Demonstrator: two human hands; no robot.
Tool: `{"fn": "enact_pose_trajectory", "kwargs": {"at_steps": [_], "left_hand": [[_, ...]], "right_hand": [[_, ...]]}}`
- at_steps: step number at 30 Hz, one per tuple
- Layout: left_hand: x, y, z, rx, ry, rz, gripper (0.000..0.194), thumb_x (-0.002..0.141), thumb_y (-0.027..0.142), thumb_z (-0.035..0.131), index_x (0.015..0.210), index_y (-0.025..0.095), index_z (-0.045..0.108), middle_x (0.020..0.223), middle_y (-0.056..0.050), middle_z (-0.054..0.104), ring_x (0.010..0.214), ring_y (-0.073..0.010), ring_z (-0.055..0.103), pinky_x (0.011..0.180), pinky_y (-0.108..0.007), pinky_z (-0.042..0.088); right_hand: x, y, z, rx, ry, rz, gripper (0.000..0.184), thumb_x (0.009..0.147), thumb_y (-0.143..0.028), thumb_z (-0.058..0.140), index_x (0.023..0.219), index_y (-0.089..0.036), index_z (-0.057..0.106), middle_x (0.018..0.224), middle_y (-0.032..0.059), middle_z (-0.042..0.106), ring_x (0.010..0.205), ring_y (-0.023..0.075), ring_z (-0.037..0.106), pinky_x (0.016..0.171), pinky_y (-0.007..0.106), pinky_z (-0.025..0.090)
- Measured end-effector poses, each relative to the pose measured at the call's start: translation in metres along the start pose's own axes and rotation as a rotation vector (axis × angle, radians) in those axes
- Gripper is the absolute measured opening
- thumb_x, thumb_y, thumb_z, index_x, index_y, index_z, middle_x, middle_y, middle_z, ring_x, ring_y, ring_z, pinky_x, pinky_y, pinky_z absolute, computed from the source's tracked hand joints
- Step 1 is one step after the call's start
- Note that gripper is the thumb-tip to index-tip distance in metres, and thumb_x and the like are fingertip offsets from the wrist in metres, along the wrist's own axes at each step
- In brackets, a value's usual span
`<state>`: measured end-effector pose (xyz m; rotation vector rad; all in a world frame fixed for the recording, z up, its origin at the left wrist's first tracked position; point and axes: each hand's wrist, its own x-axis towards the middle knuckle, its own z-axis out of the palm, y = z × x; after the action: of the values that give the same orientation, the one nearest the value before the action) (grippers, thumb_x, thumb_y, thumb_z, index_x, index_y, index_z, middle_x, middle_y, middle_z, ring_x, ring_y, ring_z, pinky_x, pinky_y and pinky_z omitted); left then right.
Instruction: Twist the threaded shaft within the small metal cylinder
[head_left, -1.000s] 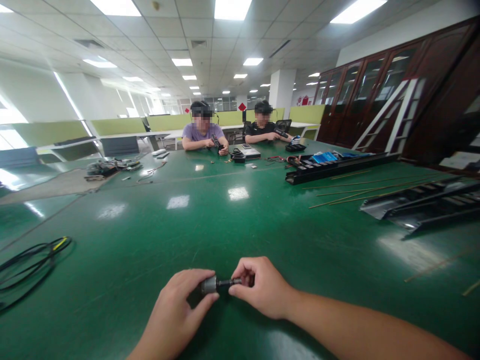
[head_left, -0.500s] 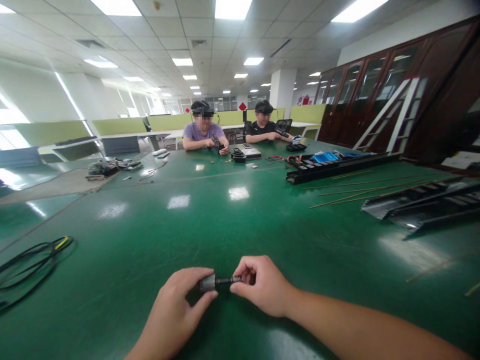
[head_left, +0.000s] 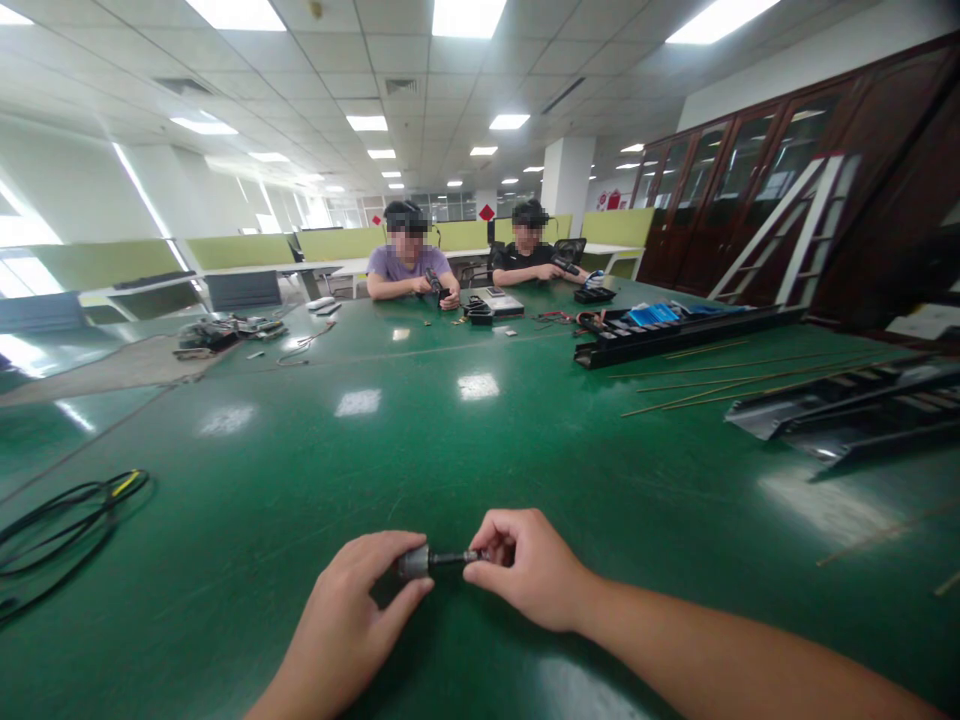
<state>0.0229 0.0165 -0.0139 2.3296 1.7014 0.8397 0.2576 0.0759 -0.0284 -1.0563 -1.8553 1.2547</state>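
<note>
Near the front of the green table (head_left: 420,440), I hold a small tool made of a grey metal cylinder (head_left: 415,563) and a thin dark shaft (head_left: 448,559). My left hand (head_left: 356,600) grips the cylinder between thumb and fingers from the left. On the other side, my right hand (head_left: 529,570) pinches the far end of the shaft with thumb and forefinger; its tip is partly hidden by the fingers. The tool lies about level, cylinder to the left. Between the two hands a short piece of the shaft shows.
Coiled black cable (head_left: 71,530) lies at left. Black metal channels (head_left: 847,410) and thin brass-coloured rods (head_left: 705,390) lie at right. Across the table two people (head_left: 409,265) hold dark power tools, near a black box (head_left: 478,312). A stepladder (head_left: 795,235) leans by the cabinets.
Both hands keep their hold on the tool. My left hand has shifted very slightly left and my right hand slightly right; a little more of the shaft's right end shows.
</note>
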Motion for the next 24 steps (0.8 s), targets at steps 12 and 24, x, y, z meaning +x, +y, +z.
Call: {"fn": "enact_pose_trajectory", "kwargs": {"at_steps": [12, 24], "left_hand": [[0.0006, -0.0008, -0.0004, -0.003, -0.003, -0.008, 0.028, 0.088, 0.037, 0.067, 0.115, 0.031, 0.069, 0.111, -0.003, 0.074, 0.103, -0.0258, 0.069, 0.092, -0.043, 0.058], [0.0012, -0.0029, -0.0017, 0.009, 0.012, 0.007, 0.029, 0.089, 0.036, 0.065, 0.117, 0.030, 0.067, 0.113, -0.004, 0.073, 0.105, -0.0260, 0.069, 0.093, -0.044, 0.058]], "right_hand": [[-0.0002, -0.0020, -0.0006, -0.008, 0.005, 0.016, 0.011, 0.073, -0.022, 0.074, 0.077, -0.014, 0.067, 0.061, -0.0019, 0.058, 0.055, 0.0108, 0.049, 0.052, 0.022, 0.036], [0.0007, -0.0033, -0.0019, 0.004, 0.009, 0.023, 0.011, 0.072, -0.020, 0.073, 0.077, -0.014, 0.066, 0.062, -0.0023, 0.058, 0.056, 0.0107, 0.049, 0.053, 0.022, 0.037]]}}
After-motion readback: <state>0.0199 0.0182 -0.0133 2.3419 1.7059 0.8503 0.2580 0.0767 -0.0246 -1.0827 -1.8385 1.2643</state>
